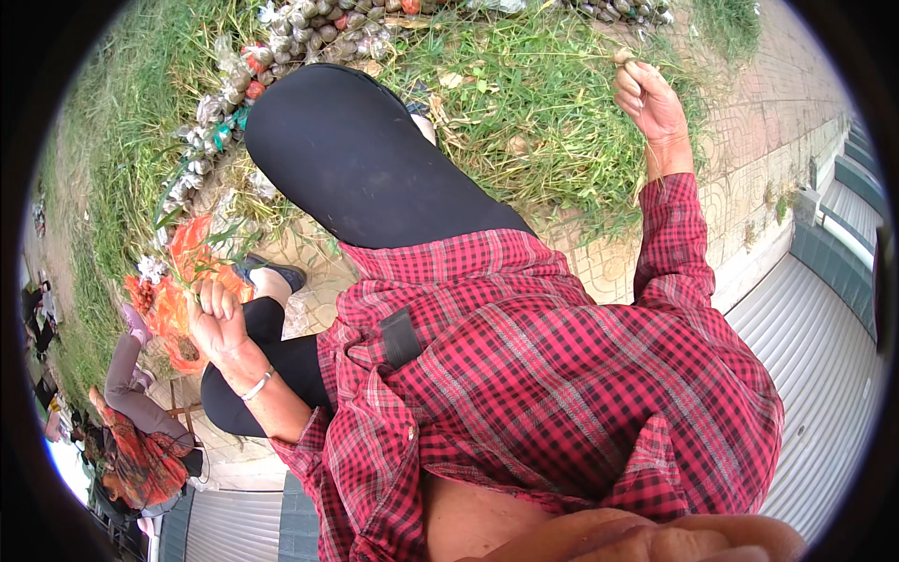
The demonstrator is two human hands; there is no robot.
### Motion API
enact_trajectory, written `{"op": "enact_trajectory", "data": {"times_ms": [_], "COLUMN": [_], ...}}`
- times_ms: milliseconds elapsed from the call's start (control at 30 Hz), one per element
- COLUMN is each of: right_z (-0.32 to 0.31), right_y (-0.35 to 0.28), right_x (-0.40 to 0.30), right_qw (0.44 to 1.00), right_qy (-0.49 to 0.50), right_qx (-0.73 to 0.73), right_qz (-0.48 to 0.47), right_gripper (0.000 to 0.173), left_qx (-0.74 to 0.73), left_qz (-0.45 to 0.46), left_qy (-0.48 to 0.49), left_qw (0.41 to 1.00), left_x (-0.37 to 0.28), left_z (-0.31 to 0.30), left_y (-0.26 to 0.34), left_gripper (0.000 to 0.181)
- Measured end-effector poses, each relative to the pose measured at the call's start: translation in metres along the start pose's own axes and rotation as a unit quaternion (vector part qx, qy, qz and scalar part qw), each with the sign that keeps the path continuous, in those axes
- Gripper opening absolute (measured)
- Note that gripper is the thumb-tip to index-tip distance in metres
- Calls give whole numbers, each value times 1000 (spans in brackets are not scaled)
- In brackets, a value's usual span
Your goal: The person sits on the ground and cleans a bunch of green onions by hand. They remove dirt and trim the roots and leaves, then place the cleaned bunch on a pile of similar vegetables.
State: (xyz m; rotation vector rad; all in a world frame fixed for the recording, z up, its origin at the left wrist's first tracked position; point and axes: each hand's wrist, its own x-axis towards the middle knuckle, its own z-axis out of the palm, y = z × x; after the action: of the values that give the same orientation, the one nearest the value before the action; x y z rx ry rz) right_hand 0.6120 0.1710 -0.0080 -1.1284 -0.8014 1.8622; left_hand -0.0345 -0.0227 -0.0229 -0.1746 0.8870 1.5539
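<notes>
My left hand (pixel 219 324), with a pale bracelet at the wrist, is closed around some green grass blades (pixel 223 254). It is above an orange plastic bag (pixel 188 246), beside my bent knee. Out to the right, my right hand (pixel 654 98) has its fingers curled on thin dry grass stalks (pixel 586 56). A small tan lump (pixel 623 56) shows at its fingertips; I cannot tell what it is. Beneath that hand spreads a heap of cut grass (pixel 534 119) on patterned paving. My black-trousered legs (pixel 379 154) cover part of the ground between the hands.
Rows of small round bundles in plastic (pixel 309 28) line the grass ahead. Another person (pixel 144 449) in a patterned orange top is low at the left. Roller shutters (pixel 808 372) stand at the right, past tiled paving (pixel 758 133). A dark shoe (pixel 286 274) rests near the bag.
</notes>
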Motion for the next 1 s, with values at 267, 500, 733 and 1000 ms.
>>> {"op": "enact_trajectory", "data": {"times_ms": [267,500,733,1000], "right_z": [67,26,9,-70], "right_y": [39,214,165,168], "right_x": [-13,-13,50,135], "right_qw": [885,564,713,537], "right_qy": [-118,-117,190,86], "right_qx": [-373,-763,-670,-830], "right_qz": [252,293,85,-124], "right_gripper": [18,31,23,26], "left_qx": [-7,25,25,23], "left_qz": [-13,-28,-37,-58], "left_qy": [-1,43,74,63], "left_qw": [1000,998,996,996], "left_x": [1,-4,-5,-5], "left_z": [8,13,13,21], "left_y": [-14,-28,-40,-48], "left_gripper": [24,25,25,26]}}
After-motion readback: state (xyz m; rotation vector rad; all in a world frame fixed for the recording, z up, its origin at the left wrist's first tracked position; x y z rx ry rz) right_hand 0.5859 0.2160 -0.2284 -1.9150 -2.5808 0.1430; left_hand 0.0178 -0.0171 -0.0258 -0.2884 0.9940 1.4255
